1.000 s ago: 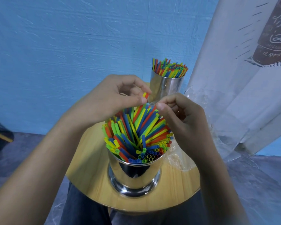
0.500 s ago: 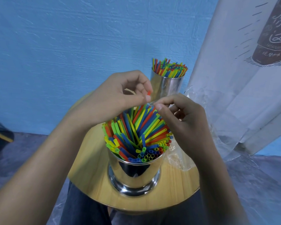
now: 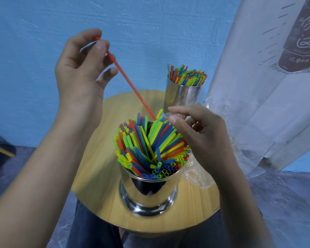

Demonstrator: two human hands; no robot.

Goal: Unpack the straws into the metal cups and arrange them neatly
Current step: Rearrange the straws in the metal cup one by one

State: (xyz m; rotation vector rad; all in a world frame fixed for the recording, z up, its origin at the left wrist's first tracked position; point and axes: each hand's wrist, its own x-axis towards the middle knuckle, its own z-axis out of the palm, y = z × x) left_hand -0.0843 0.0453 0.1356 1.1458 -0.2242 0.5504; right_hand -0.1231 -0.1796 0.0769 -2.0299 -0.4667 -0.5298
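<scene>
Pinching the top end of a red straw between thumb and forefinger of the left hand, raised high and to the left of the near metal cup. Slanting down and rightward from that grip, with the lower tip reaching the top of the fanned straws packed in that cup, just beside the right hand. Holding nothing visible in the right hand: forefinger and thumb loosely bent and slightly parted over the far right edge of the bundle, other fingers curled slack. Near cup upright on the round wooden counter. Behind it to the right, a far metal cup full of upright straws. Crumpled clear plastic wrap on the counter below the right wrist.
</scene>
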